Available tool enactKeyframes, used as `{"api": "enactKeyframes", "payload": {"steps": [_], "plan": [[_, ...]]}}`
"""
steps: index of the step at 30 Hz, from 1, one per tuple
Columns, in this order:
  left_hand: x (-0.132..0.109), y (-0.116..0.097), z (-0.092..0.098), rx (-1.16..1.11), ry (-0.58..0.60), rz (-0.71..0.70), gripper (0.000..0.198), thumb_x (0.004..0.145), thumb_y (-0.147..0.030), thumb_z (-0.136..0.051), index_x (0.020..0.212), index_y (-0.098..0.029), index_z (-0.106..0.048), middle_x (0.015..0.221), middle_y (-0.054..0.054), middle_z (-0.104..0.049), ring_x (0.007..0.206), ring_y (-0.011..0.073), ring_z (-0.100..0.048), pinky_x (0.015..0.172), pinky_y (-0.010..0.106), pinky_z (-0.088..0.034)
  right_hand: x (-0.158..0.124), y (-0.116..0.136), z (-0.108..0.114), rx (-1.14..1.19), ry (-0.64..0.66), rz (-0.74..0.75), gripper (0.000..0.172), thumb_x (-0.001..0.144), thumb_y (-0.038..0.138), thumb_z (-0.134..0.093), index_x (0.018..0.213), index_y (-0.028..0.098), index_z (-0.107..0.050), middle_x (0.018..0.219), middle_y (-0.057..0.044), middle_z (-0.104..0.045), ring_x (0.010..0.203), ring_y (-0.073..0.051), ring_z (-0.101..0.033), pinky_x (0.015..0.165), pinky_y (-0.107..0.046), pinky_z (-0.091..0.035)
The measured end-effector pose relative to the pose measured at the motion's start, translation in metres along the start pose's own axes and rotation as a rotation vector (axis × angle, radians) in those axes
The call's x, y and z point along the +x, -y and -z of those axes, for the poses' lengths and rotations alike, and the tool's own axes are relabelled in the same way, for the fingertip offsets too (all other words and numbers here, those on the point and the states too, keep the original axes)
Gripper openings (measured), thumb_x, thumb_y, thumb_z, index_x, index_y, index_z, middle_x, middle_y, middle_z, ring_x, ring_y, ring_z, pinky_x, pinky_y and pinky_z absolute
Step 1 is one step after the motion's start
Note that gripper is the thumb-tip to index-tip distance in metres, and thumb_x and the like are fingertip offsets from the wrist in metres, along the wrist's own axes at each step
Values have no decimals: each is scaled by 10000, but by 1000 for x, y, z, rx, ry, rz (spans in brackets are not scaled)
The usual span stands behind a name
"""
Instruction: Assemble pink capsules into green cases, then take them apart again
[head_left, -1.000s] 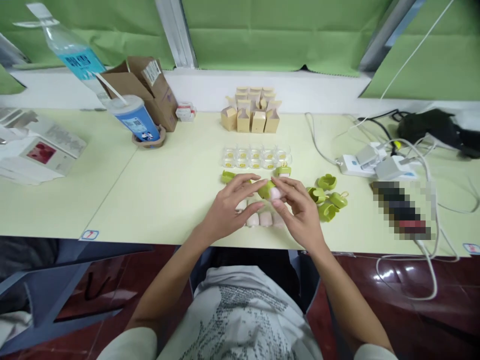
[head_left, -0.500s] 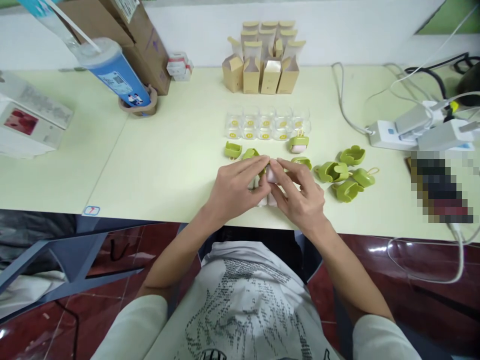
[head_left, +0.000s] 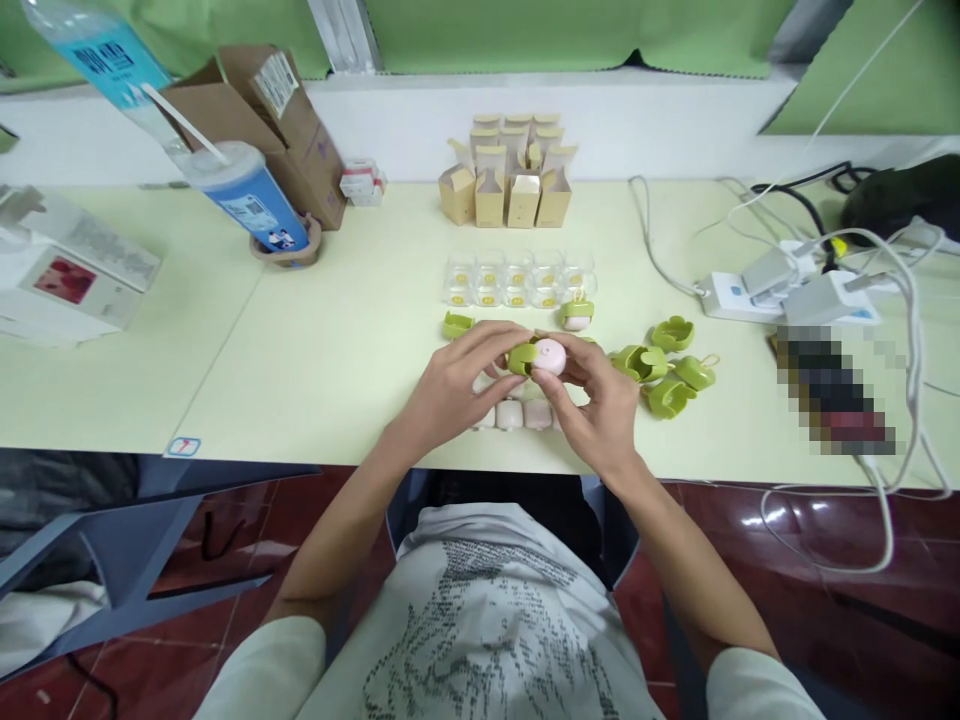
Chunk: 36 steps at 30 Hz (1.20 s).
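My left hand pinches a green petal-edged cover between fingertips and thumb. Against its right side, my right hand grips a pale pink rounded piece, its round end facing me. The two parts touch; how far the piece sits inside the cover I cannot tell. Below my hands lies a row of pale pink blocks, partly hidden by my fingers. Just beyond my right hand stands a green cover with a pink piece in it. Another green cover lies beyond my left hand.
Several green covers lie to the right, some with cord loops. Clear containers stand in rows beyond my hands, with small open cartons behind. A power strip and cables are at right; a blue cup stands left.
My view has tilted up, showing more of the wall. The pink piece and green cover have turned between my fingers, so the piece's round end and the cover now show plainly.
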<state>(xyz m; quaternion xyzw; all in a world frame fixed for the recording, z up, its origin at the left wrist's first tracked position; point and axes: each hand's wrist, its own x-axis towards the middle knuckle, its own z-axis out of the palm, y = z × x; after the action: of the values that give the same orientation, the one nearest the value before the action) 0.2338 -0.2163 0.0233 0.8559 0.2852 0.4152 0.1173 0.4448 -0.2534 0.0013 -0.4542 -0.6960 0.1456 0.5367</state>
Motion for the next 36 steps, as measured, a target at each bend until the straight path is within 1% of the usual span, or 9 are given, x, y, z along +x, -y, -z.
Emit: {"api": "enactKeyframes", "payload": {"steps": [5, 9, 12, 15, 18, 22, 24, 28, 36], "plan": [[-2, 6, 26, 62, -4, 234, 381, 993, -216, -725, 1373, -197, -704, 1308, 108, -705, 926, 156, -737, 831, 312, -676, 8, -4, 17, -103, -74, -79, 333, 1053, 441, -698, 1332, 260, -725, 1224, -88, -800, 932, -228, -769, 853, -416, -681], [-5, 16, 53, 136, 117, 540, 198, 959, -181, -662, 1132, -180, -758, 1110, 64, -787, 854, 173, -753, 784, 308, -648, 10, -11, 27, -127, 77, -157, 297, 1090, 439, -621, 1246, 248, -784, 1268, -107, -756, 843, -197, -744, 756, -378, -663], [-7, 24, 62, 197, 129, 632, 203, 957, -208, -650, 1129, -179, -754, 1157, 79, -802, 881, 196, -764, 804, 335, -631, 9, -17, 27, -138, 195, -168, 291, 1062, 407, -655, 1239, 229, -802, 1315, -120, -719, 774, -173, -732, 796, -399, -675], [-6, 25, 62, 179, 163, 627, 174, 971, -244, -649, 1085, -184, -765, 1132, 76, -802, 846, 193, -751, 775, 331, -610, 10, -20, 25, -145, 318, -142, 352, 1036, 328, -665, 1357, 214, -756, 1347, -129, -690, 773, -178, -748, 907, -443, -673], [-5, 17, 52, 119, 185, 514, 154, 998, -243, -643, 1062, -193, -774, 1080, 60, -793, 850, 189, -741, 789, 331, -600, 13, -22, 26, -167, 415, -107, 360, 1044, 275, -635, 1378, 203, -744, 1270, -127, -711, 863, -226, -764, 906, -446, -656], [-4, 5, 24, 23, 280, 283, 206, 1051, -245, -637, 1212, -199, -757, 1250, 84, -776, 1184, 257, -727, 1065, 427, -577, 15, -24, 27, -221, 480, -103, 297, 1023, 280, -689, 1297, 199, -772, 1174, -119, -751, 880, -261, -748, 876, -455, -631], [-5, 3, 9, 41, 340, 238, 231, 1065, -252, -631, 1258, -188, -740, 1304, 106, -763, 1248, 286, -702, 1097, 466, -567, 15, -26, 28, -204, 498, -109, 266, 1014, 261, -700, 1257, 191, -782, 1168, -120, -757, 876, -259, -748, 866, -447, -626], [-6, 8, -5, 45, 406, 239, 255, 1072, -261, -633, 1297, -181, -724, 1319, 115, -760, 1239, 287, -702, 1076, 466, -578, 15, -29, 28, -158, 521, -89, 273, 1019, 228, -687, 1273, 179, -774, 1204, -124, -758, 909, -255, -759, 877, -439, -624], [-2, 15, -7, -24, 438, 365, 230, 1047, -286, -684, 1237, -191, -770, 1224, 86, -766, 1148, 273, -719, 1028, 442, -570, 18, -31, 25, -176, 580, -31, 282, 1041, 250, -692, 1287, 147, -783, 1182, -144, -774, 987, -286, -758, 945, -468, -610]]}}
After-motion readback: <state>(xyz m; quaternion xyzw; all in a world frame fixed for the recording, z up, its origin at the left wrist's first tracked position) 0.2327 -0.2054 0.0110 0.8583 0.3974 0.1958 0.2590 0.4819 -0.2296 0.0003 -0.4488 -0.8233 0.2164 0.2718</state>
